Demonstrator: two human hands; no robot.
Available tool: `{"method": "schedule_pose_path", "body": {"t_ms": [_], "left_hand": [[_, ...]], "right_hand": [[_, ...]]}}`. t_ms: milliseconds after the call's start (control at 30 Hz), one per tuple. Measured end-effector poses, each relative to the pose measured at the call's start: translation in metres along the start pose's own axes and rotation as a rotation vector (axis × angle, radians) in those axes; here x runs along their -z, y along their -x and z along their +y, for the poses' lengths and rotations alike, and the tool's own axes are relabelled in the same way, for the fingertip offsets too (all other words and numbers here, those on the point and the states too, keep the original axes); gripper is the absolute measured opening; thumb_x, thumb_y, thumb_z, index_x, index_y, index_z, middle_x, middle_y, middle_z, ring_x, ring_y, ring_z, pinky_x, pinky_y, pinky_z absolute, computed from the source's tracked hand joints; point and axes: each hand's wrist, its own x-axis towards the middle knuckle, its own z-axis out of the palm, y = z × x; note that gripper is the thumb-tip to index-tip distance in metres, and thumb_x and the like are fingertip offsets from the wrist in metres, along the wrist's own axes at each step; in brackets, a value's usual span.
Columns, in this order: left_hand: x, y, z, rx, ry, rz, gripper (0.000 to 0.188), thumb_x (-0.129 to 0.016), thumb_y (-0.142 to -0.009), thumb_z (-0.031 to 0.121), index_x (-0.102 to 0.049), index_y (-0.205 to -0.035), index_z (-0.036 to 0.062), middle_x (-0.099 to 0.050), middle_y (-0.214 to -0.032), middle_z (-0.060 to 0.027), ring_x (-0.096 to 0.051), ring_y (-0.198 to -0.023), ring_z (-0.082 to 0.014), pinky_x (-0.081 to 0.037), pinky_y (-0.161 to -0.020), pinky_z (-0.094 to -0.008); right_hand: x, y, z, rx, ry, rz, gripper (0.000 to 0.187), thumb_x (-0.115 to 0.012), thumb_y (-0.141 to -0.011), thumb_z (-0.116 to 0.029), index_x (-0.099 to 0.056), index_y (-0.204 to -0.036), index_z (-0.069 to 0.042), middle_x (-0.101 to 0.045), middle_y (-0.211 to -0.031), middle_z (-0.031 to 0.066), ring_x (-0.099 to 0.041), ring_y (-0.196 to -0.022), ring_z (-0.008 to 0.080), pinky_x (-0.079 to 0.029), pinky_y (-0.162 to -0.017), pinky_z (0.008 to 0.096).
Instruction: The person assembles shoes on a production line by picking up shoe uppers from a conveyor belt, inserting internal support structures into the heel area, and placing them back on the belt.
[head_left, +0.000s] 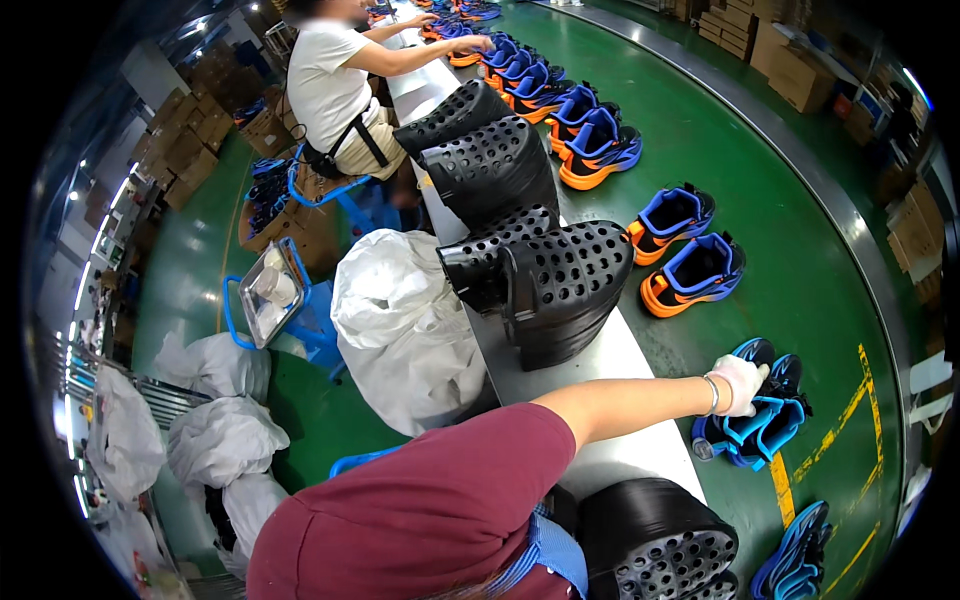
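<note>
My left hand point(738, 385), in a white glove with a metal bangle at the wrist, reaches across to a pair of blue and black sneakers point(765, 430) on the green surface. Its fingers are closed at the upper part of the pair, partly hidden behind the hand. The shoes stand side by side, their light-blue collars facing me. Another blue sneaker point(795, 560) lies nearer, at the lower right. Beyond my hand stands a pair of orange and blue sneakers point(695, 275). My right hand is out of view.
Large black moulded pieces with round holes point(570, 280) stand on the metal ledge point(650, 455); another point(660, 540) is close by me. White sacks point(400, 320) and a blue trolley point(320, 320) are to the left. Farther up, a person point(335, 90) reaches toward a row of sneakers point(525, 80).
</note>
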Motion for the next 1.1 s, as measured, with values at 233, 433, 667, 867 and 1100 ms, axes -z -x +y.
{"method": "schedule_pose_path", "body": {"t_ms": [233, 433, 667, 867, 1100], "left_hand": [[-0.017, -0.006, 0.009, 0.042, 0.031, 0.143, 0.071, -0.075, -0.077, 0.037, -0.05, -0.133, 0.0013, -0.067, -0.11, -0.014, -0.068, -0.099, -0.0293, -0.056, -0.081, -0.0404], [0.006, -0.006, 0.005, 0.046, -0.012, -0.083, 0.087, -0.072, -0.077, 0.026, -0.031, -0.15, 0.0034, -0.061, -0.125, -0.0178, -0.065, -0.109, -0.0325, -0.055, -0.088, -0.0405], [-0.015, -0.021, 0.003, 0.045, -0.031, -0.025, 0.078, -0.07, -0.076, 0.006, -0.037, -0.147, 0.0045, -0.07, -0.11, -0.0146, -0.069, -0.1, -0.0311, -0.057, -0.081, -0.0411], [-0.019, -0.005, 0.002, -0.053, 0.11, 0.267, 0.034, -0.058, -0.085, 0.013, -0.057, -0.119, 0.0076, -0.07, -0.1, -0.0198, -0.069, -0.091, -0.0379, -0.056, -0.077, -0.0468], [0.008, 0.057, -0.003, -0.045, 0.276, 0.385, 0.067, -0.066, -0.085, 0.048, -0.049, -0.139, 0.0104, -0.056, -0.129, -0.0212, -0.055, -0.118, -0.0369, -0.045, -0.099, -0.0431]], "right_hand": [[-0.009, -0.006, 0.0, 0.021, -0.019, -0.015, 0.024, -0.058, -0.097, -0.017, -0.066, -0.114, -0.003, -0.068, -0.106, 0.015, -0.064, -0.096, 0.0232, -0.049, -0.088, 0.033], [-0.012, -0.007, 0.002, 0.019, -0.042, -0.027, 0.022, -0.058, -0.097, -0.016, -0.066, -0.112, -0.003, -0.068, -0.103, 0.0138, -0.065, -0.093, 0.0214, -0.049, -0.086, 0.032], [-0.01, 0.011, 0.007, -0.017, -0.048, 0.029, 0.02, -0.057, -0.097, -0.014, -0.066, -0.11, -0.002, -0.069, -0.1, 0.0123, -0.065, -0.09, 0.0192, -0.05, -0.084, 0.0308], [-0.007, 0.041, 0.027, -0.092, -0.092, 0.093, 0.018, -0.057, -0.097, -0.013, -0.066, -0.108, -0.002, -0.069, -0.097, 0.0111, -0.066, -0.088, 0.0174, -0.05, -0.082, 0.0297], [0.02, 0.108, 0.043, -0.331, -0.198, 0.24, 0.016, -0.057, -0.097, -0.011, -0.067, -0.106, -0.002, -0.069, -0.093, 0.0097, -0.066, -0.085, 0.0153, -0.051, -0.08, 0.0285]]}}
